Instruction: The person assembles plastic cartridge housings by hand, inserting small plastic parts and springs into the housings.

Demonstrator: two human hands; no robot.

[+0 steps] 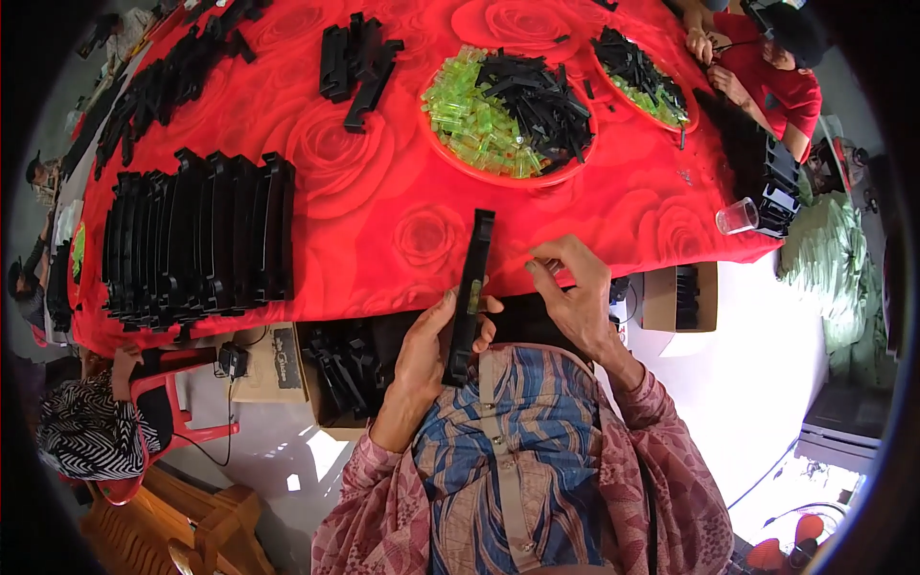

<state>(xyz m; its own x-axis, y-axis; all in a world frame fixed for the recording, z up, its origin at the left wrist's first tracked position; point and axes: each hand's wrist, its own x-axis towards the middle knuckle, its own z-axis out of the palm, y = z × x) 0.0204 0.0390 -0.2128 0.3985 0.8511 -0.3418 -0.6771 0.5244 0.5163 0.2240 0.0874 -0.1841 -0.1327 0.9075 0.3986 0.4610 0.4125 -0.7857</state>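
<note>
- Left hand (422,335) clamped on a black spirit-level body (476,244), held long-ways up above the lap at the worktop's near edge; thumb on one side, fingers on the other, probably to keep the green vial (474,297) exposed and facing the wearer.
- Right hand (580,292) just right of it, not touching; thumb and index tips nearly together, can't tell if something tiny sits between.
- Black level bodies (196,240) lined up side by side, left on the worktop (369,254); likely ranked to save space and stay easy to grab.
- Red tray (517,182) at centre, beyond the hands: green vials (465,120) left, black strips (541,105) right, presumably split for separate picking, within reach.
- Clear cup (737,218) at the right near edge; purpose unclear.
- Counts: 1 level body in hand, 1 vial showing in it; 1 cup; 2 plain red trays, second (685,125) far right near a co-worker in red (791,91).
- Row: a dozen or so, overlapping, not exact. Far small stack (356,67): roughly four or five. Far-left heap (172,86), loose vials, strips: too many to count.
</note>
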